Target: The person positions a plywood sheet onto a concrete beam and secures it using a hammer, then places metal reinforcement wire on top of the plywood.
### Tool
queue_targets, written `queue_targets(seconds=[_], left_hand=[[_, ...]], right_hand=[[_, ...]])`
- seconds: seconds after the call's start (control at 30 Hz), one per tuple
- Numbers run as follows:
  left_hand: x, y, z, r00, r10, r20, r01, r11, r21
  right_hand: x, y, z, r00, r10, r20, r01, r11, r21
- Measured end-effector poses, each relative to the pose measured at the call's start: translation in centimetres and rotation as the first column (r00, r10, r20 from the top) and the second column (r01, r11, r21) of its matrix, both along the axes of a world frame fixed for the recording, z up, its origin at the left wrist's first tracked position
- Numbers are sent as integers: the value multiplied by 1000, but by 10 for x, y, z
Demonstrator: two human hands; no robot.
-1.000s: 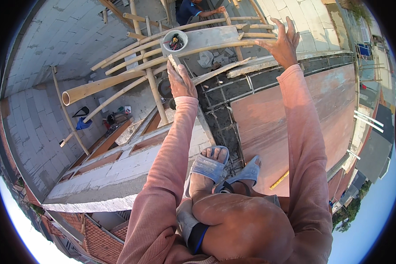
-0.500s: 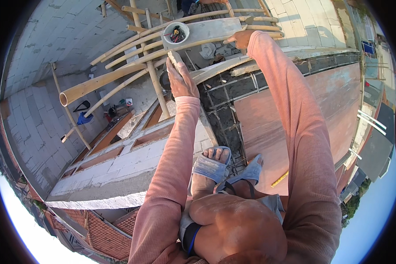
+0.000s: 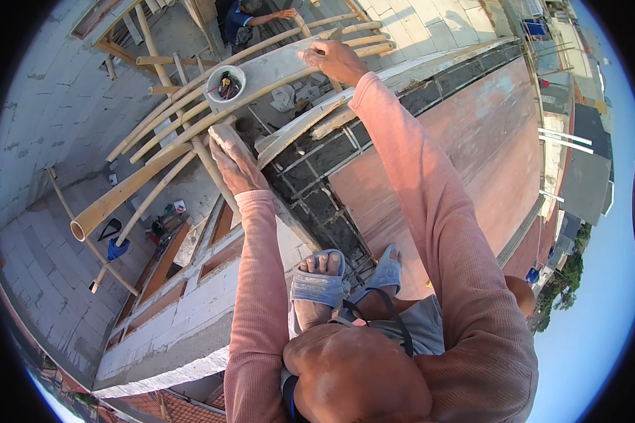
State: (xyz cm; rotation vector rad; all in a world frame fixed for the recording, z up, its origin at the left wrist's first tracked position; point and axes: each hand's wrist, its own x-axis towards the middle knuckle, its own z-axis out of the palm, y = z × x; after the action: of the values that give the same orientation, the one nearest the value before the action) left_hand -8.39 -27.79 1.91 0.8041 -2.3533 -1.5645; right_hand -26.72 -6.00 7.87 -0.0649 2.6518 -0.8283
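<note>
My left hand [image 3: 238, 166] is wrapped along a pale, mortar-stained block [image 3: 222, 134] beside the bamboo poles; part of the block lies under the fingers. Farther right, my right hand [image 3: 334, 62] hovers over or touches the near edge of a grey plank [image 3: 281, 65]. Its fingers are bent together, and whatever they may hold is too small to make out. A grey pointed piece [image 3: 334, 34] shows just beyond this hand. On the plank's left part stands a white bucket [image 3: 226, 86] with several small tools inside.
Several bamboo poles [image 3: 148, 166] run across a drop on the left. My sandalled feet [image 3: 319, 285] are beside a trench of steel bars [image 3: 316, 189] and a reddish panel [image 3: 458, 148]. A co-worker [image 3: 241, 21] reaches out below the far poles.
The view has turned, so the scene sits farther left. My right hand's fingers, stretched out before, are now bent in. My left hand stays by the pale block.
</note>
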Motion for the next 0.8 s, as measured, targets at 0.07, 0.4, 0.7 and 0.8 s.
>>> queue_targets(seconds=[0.07, 0.4, 0.7, 0.8], left_hand=[[0, 7, -1, 1000, -15, -2, 15, 998, 64], [-2, 8, -6, 998, -44, -53, 45, 999, 21], [-3, 9, -10, 998, -61, -33, 63, 997, 54], [-1, 3, -15, 997, -62, -34, 63, 998, 20]], right_hand=[[23, 29, 25, 962, -168, -214, 147, 983, -110], [168, 258, 7, 627, -581, -519, 709, 702, 70], [117, 315, -19, 976, -110, 186, -92, 570, 817], [93, 300, -6, 923, -94, 372, -283, 489, 825]])
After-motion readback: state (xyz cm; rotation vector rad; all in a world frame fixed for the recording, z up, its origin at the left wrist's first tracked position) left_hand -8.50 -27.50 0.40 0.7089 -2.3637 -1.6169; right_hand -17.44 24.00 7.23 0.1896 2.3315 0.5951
